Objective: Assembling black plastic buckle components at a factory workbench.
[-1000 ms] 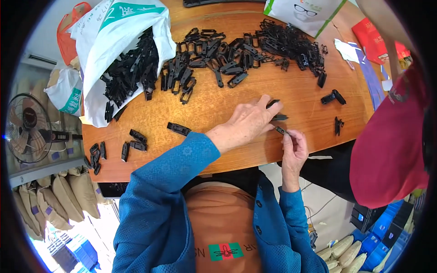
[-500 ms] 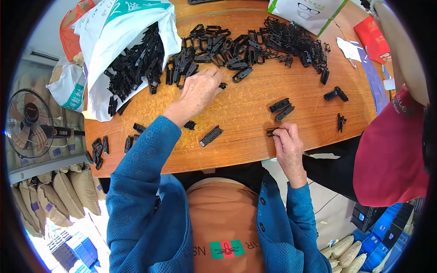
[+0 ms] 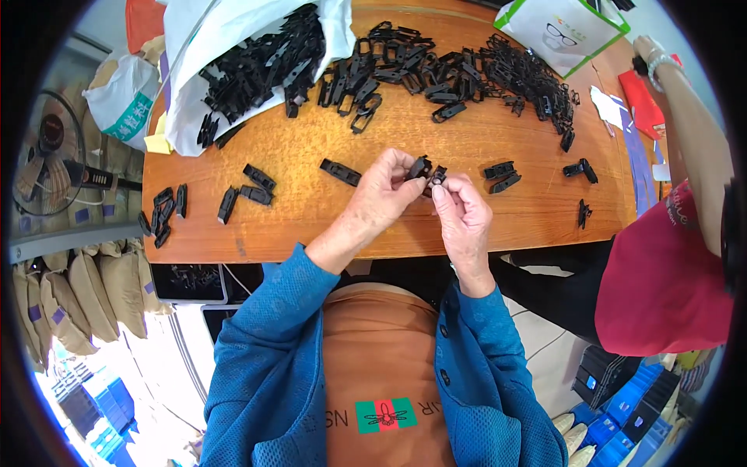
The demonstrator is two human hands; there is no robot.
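My left hand [image 3: 380, 191] pinches a black plastic part [image 3: 420, 166] between thumb and fingers above the middle of the table. Close against it, my right hand [image 3: 464, 214] grips a smaller black plastic piece [image 3: 439, 177]; the two pieces are almost touching, and fingers hide much of both. Just left of my hands lies a long black part [image 3: 340, 172]. To the right sit a pair of black parts [image 3: 502, 176] side by side. A heap of black rectangular frame-like parts [image 3: 405, 66] spreads across the far side.
A white sack [image 3: 183, 93] spills black parts at the far left. Small groups of parts lie on the left, including one cluster [image 3: 162, 212]. Another person in a red top [image 3: 661, 280] stands at the right. A white-and-green bag [image 3: 560, 35] and a fan [image 3: 50, 156] are nearby.
My left hand has come back from the heap toward me and rightward, now with a black part. My right hand has moved up and left to meet it. The view has shifted.
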